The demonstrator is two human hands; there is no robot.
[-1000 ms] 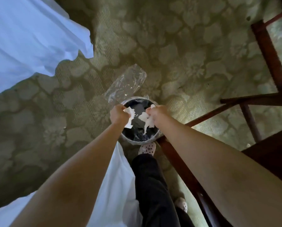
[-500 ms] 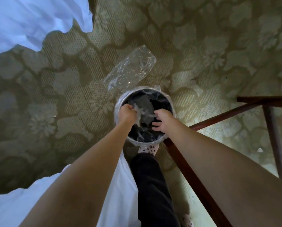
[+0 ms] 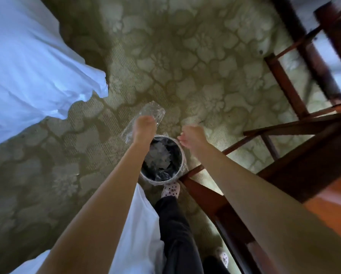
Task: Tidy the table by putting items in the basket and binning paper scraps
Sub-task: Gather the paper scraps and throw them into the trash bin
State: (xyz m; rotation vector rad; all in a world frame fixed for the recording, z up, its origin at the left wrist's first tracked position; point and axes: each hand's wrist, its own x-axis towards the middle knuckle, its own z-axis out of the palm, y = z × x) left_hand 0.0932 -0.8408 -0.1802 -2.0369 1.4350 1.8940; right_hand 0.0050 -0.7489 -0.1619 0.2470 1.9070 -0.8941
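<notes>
Floor: green-olive carpet [image 3: 195, 62] with a pale floral pattern fills most of the frame.

Upper left of frame: white bedding [image 3: 27, 66], crumpled edge hanging over the carpet.

Right side of frame: dark wooden furniture [image 3: 284, 86], with legs and crossbars running diagonally. An orange-brown table surface [image 3: 331, 204] sits at the lower right edge. Blurred towards the upper right corner.

Bottom centre: white garment [image 3: 138, 224] and a black trouser leg [image 3: 177, 224]. Both bare forearms reach up-frame from the bottom.

Centre: round bin [image 3: 183, 155] with a dark liner, standing on the carpet just beside a wooden leg. Pale paper scraps [image 3: 159, 153] lie inside it, in the upper half of the opening.

Clear plastic sheet [image 3: 155, 110] lies on the carpet at the bin's upper left, partly covered by the left hand.

Left hand [image 3: 143, 125]: above the bin's upper-left rim, back of the hand to the camera, fingers out of sight. Cannot tell whether it grips anything.

Right hand [image 3: 191, 135]: above the carpet just right of the bin rim. Fingers [image 3: 182, 138] loosely bent and apart, holding nothing.

Below the bin: white clog [image 3: 171, 189] with dark dots, toe touching the bin's lower rim. A second clog [image 3: 224, 258] is near the bottom edge.
</notes>
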